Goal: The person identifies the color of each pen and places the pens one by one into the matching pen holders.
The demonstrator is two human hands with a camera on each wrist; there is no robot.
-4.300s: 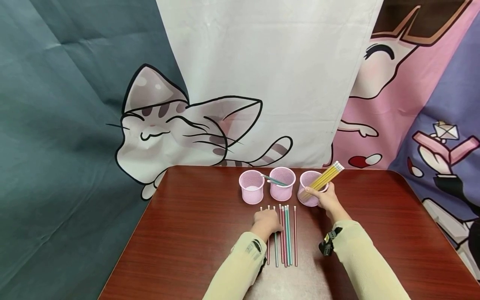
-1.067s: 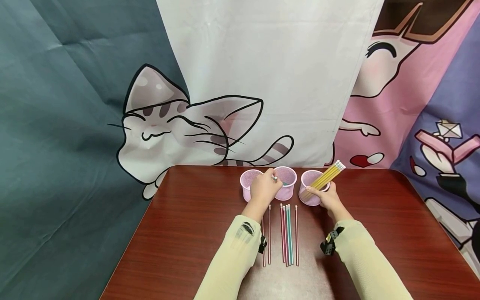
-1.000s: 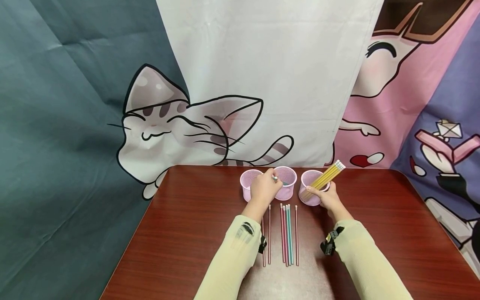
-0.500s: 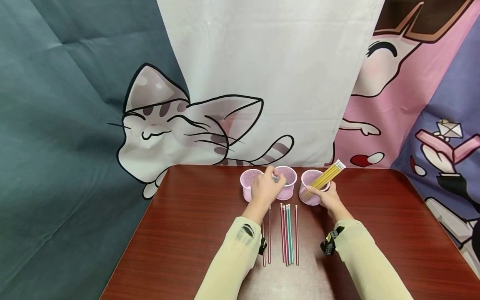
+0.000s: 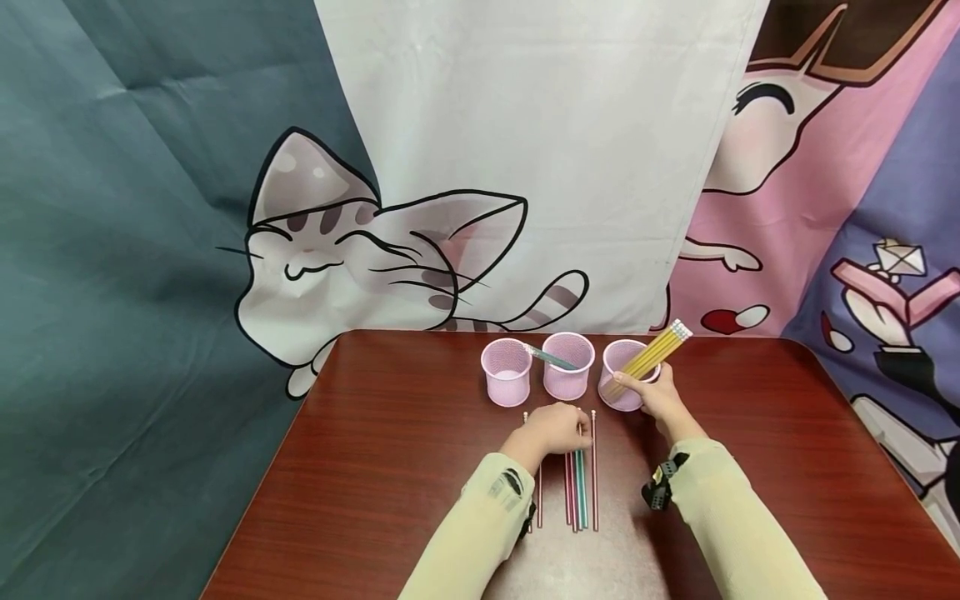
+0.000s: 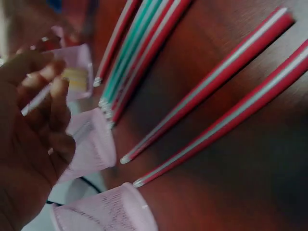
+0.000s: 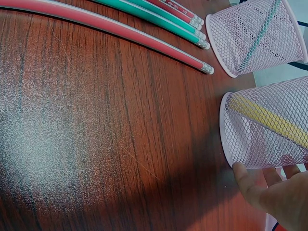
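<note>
My left hand (image 5: 557,427) is over the upper ends of the red and green pencils (image 5: 576,492) lying on the table. In the left wrist view its fingers (image 6: 60,96) are loosely bent, with nothing between them. My right hand (image 5: 662,402) grips the right pink mesh pencil cup (image 5: 621,402), its thumb at the rim. A bundle of yellow pencils (image 5: 648,354) leans out of that cup to the right. Green pencils (image 5: 551,357) slant in the middle pencil cup (image 5: 566,386), their eraser ends poking out left.
The left pencil cup (image 5: 507,390) has no pencils showing in it. Two separate red pencils (image 5: 540,500) lie left of the cluster, and another red pencil (image 5: 595,483) lies to its right. A printed cloth (image 5: 480,267) hangs behind the table's back edge.
My left hand took a green pencil from the table, put it into the middle cup, then let go and came back toward the pencils. My right hand kept its grip on the right cup.
</note>
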